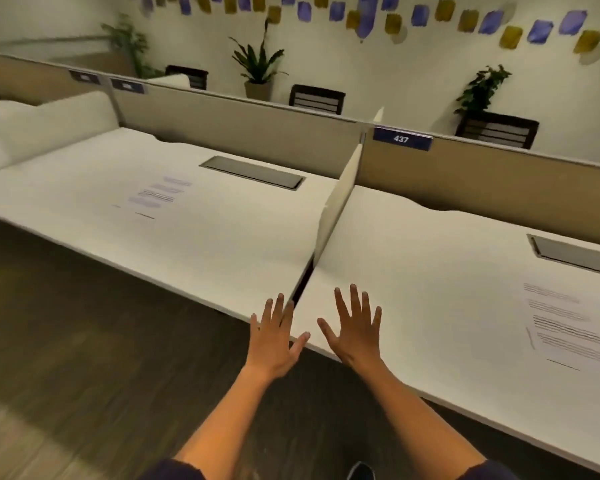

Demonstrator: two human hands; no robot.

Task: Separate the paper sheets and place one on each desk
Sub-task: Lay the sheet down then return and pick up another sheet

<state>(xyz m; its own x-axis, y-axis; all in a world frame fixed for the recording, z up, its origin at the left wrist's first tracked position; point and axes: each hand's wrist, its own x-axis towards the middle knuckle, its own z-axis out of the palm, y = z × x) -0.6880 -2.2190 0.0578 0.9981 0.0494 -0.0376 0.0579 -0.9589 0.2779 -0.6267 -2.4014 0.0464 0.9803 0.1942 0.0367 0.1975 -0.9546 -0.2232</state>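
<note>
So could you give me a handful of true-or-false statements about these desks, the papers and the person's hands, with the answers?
1. Both hands are empty, fingers spread. True: the left hand and right hand hold nothing.
2. A printed sheet lies on each of the two desks. True: the left sheet on the left desk, the right sheet on the right desk.
3. The desk label reads 512. False: the label reads 437.
4. The two desks join with nothing between them. False: a divider panel stands between them.
5. A laptop sits on the left desk. False: only the sheet and a closed cable hatch.
</note>
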